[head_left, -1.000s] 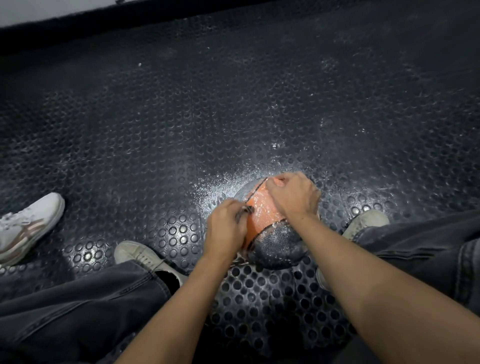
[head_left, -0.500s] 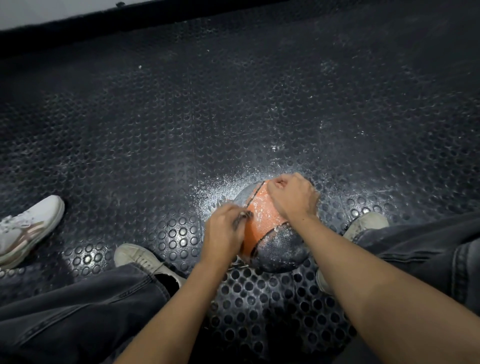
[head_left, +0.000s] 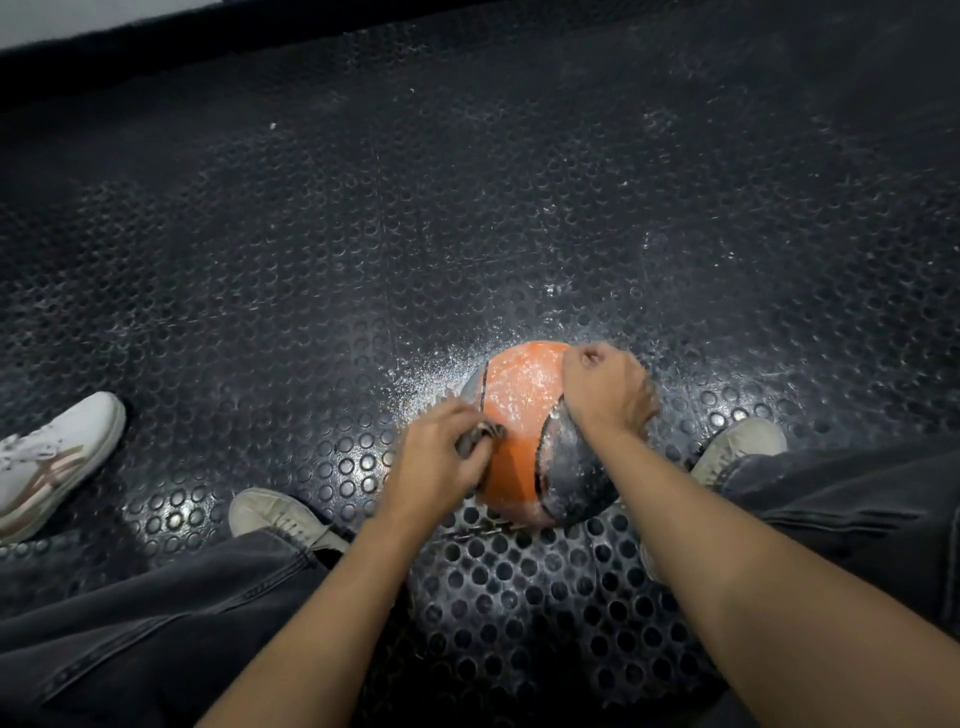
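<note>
Tightly bunched in the left hand (head_left: 441, 457) is a small dark grey wad of cloth (head_left: 480, 435), pinched between thumb and curled fingers and pressed against the near-left flank of the orange-and-black rubber ball (head_left: 519, 395); held that small, the wad puts pressure on one patch, which looks like scrubbing or wiping. The right hand (head_left: 605, 395) sits on the ball's upper right with its fingers curled under into a fist. Nothing shows inside it, and it seems to bear down so that the ball cannot roll away from the rubbing. The ball rests on the black studded rubber floor (head_left: 311, 260), between the person's two off-white canvas shoes (head_left: 280, 514), a crouch that keeps it within easy reach. White powdery residue (head_left: 431, 374) streaks the orange panel and fans out over the floor beyond the ball, probably what the cloth is meant to lift. Dark grey jeans (head_left: 156, 613) frame the lower corners. At the left edge stands a white sneaker with bronze stripes (head_left: 57, 452). No lettering or logo can be read on the ball, the shoes or the floor.
</note>
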